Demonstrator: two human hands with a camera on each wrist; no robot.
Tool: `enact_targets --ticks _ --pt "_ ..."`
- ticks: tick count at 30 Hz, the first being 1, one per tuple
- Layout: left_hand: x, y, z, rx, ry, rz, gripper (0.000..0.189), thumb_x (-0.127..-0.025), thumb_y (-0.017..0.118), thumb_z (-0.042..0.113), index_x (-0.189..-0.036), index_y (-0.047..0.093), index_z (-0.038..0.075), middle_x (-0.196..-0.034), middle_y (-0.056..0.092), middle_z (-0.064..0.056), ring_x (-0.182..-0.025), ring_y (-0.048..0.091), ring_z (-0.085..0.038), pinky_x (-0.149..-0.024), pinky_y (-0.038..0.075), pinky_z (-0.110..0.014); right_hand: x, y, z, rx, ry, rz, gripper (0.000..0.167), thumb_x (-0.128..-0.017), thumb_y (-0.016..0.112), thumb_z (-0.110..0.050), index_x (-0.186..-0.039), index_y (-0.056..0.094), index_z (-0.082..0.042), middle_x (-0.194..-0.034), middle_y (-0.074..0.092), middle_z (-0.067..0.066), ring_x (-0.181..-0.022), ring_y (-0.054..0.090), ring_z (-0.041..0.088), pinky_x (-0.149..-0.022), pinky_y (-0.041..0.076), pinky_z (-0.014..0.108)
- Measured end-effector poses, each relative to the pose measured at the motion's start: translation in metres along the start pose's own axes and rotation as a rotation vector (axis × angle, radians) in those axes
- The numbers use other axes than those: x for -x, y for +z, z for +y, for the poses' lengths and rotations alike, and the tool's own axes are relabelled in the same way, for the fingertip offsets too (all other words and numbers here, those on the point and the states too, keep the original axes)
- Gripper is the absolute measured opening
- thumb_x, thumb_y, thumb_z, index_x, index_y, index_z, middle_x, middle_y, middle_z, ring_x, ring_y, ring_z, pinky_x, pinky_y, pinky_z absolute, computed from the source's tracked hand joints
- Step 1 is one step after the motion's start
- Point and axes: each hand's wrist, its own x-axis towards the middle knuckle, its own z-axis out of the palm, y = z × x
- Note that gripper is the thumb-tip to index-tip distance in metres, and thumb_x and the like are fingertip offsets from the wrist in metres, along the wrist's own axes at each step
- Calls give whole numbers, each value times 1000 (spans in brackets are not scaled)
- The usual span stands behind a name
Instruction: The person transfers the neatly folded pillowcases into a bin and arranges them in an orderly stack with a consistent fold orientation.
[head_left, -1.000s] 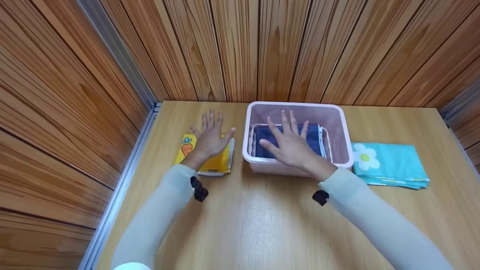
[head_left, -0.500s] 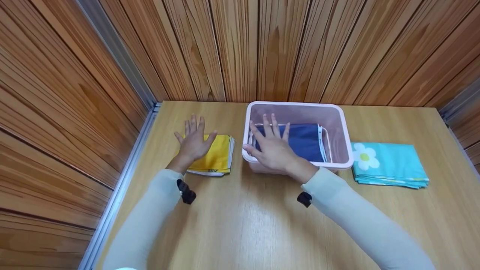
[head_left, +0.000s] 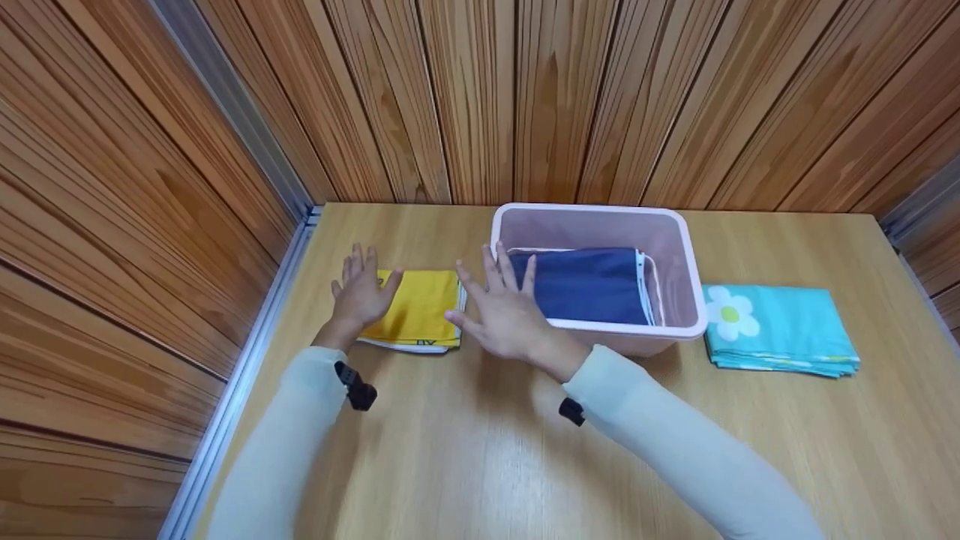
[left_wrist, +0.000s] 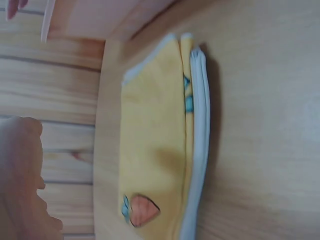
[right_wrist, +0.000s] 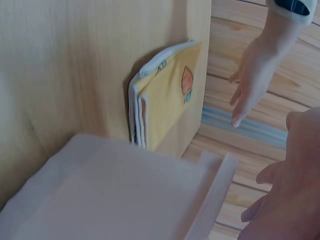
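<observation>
Hanging clear of the yellow cloth (head_left: 420, 307), toward its left end, the left hand (head_left: 361, 298) is spread and carries nothing. The right hand (head_left: 506, 319), likewise spread and unloaded, is raised near the left side of the bin (head_left: 600, 343). The yellow cloth lies folded on the surface (head_left: 480, 465), left of the bin; the blue cloth (head_left: 589, 289) lies inside the bin, where the walls presumably confine it. The turquoise cloth (head_left: 787, 322) lies folded at right. Folding probably keeps both outer cloths compact; the bin's middle position likely suits either hand's reach.
</observation>
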Motion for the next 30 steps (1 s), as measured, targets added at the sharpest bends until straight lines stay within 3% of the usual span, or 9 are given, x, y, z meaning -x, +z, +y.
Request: enact_targets --ticks 6,13,18,22,30 --pt "-2 -1 -24 11 -71 -28 82 -107 29 57 -163 1 5 -169 -14 -18 -154 -10 -40 -119 -2 -68 -6 12 -12 75 -6 10 82 -100 34 -69 -165 10 -25 -170 -8 14 -154 -19 32 -115 -21 63" --pt "-4 2 -45 60 -105 -88 85 -105 32 59 -163 -4 7 -169 -18 -15 -154 -13 -39 -120 -3 -66 -14 21 -29 137 -25 10 83 -100 31 -71 -165 11 -25 -170 -4 15 -154 -19 30 -116 -15 65" --pt "-4 6 -61 82 -143 -94 84 -107 35 53 -162 -4 4 -168 -15 -18 -155 -11 -39 -121 1 -63 -19 39 -36 80 -70 21 80 -102 32 -66 -165 15 -20 -170 1 17 -155 -15 31 -120 -14 59" --pt "-3 7 -67 144 -177 -83 83 -107 37 51 -163 -3 4 -169 -12 -19 -155 -8 -38 -123 3 -60 -22 56 -35 26 -67 1 77 -104 35 -62 -165 14 -21 -170 3 16 -156 -11 30 -124 -5 52" --pt "-2 9 -74 242 -199 -42 80 -107 42 46 -164 3 6 -170 -3 -19 -156 0 -38 -125 8 -53 -30 80 -24 -170 61 -55 76 -104 39 -61 -165 12 -26 -171 0 14 -156 -10 34 -125 8 50"
